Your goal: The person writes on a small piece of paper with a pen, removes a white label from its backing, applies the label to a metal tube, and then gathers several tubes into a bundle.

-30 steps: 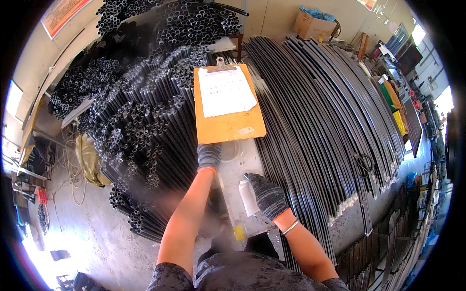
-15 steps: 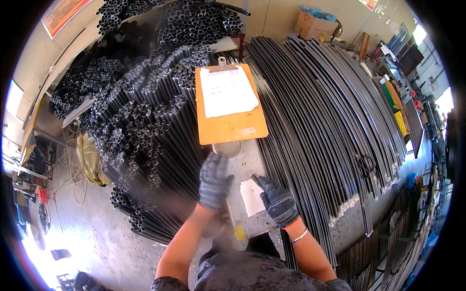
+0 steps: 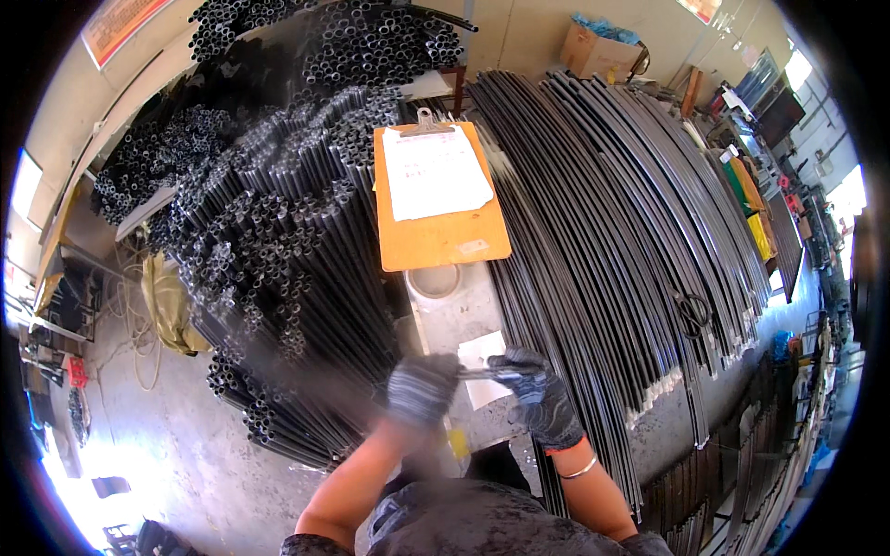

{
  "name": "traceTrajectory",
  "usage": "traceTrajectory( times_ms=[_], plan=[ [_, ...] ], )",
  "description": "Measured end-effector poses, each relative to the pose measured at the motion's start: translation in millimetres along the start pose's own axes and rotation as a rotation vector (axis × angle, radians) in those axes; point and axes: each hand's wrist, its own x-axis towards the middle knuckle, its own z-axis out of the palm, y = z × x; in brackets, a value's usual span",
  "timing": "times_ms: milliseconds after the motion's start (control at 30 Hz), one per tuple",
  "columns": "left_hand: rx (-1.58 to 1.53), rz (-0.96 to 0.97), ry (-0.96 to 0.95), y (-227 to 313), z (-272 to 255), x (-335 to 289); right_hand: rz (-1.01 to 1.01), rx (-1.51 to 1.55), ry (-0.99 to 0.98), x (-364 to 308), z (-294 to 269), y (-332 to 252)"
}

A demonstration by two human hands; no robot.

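Since a second ago, the left hand (image 3: 422,389) has been drawn back from the clipboard (image 3: 438,196) and now meets the right hand (image 3: 538,394) low over the grey bench (image 3: 451,310). Both gloved hands are closed on a thin dark rod-like piece (image 3: 477,373) held level between them; the left hand is blurred, so its grip is only partly seen. Just under the piece, at 6 o'clock from the clipboard, a white paper slip (image 3: 482,366) lies on the bench. A round ring mark (image 3: 434,280) is seen just beyond the clipboard's near edge. Stacked tubes (image 3: 269,241) crowd the bench's edge at 9 o'clock, and long curved bars (image 3: 612,222) press against it at 3 o'clock. Free room is left only along the narrow bench strip between clipboard and hands, and on the concrete floor (image 3: 176,435) at 8 o'clock.
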Motion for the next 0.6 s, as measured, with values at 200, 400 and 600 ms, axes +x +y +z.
traceTrajectory(
  times_ms=[200,400,600],
  plan=[
    [0.167,0.119,-0.063,36,23,-10,0.08,0.562,0.241,14,22,34],
    [0.192,0.214,-0.005,43,-4,-10,0.117,0.506,0.149,20,20,30],
    [0.07,0.131,-0.173,37,6,-16,0.166,0.586,0.112,27,25,27]
  ],
)
